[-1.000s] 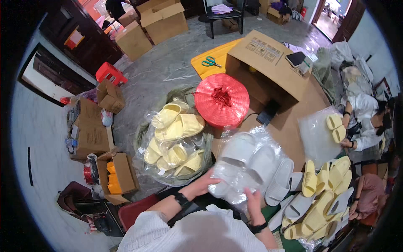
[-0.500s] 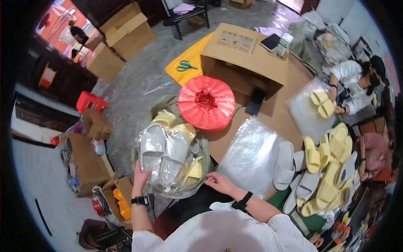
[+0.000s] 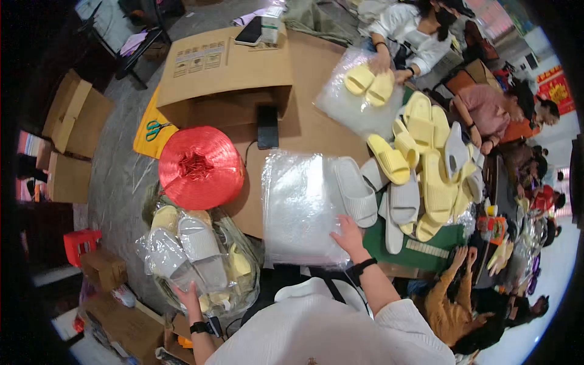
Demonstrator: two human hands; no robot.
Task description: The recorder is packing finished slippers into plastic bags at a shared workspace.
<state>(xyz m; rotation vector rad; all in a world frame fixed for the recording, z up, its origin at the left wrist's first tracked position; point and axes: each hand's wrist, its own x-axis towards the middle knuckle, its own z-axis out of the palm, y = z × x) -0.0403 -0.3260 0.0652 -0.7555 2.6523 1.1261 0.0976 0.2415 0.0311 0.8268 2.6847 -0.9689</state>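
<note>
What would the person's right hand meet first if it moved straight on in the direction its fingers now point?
Most likely the pale grey foam slipper lying just beyond the right hand. The fingers point up and a little right, over the edge of the stack of clear plastic bags. Depth is hard to judge here.

Landmark: stack of clear bags on the table.

- Left of it: spool of twine.
- Lower left, off the table: sack of slippers, bagged pair on top, left hand at its near edge.
- Right: loose slipper; heap of slippers beyond.
- Near right corner: right hand resting on it.
- Behind: phone, then cardboard box.
</note>
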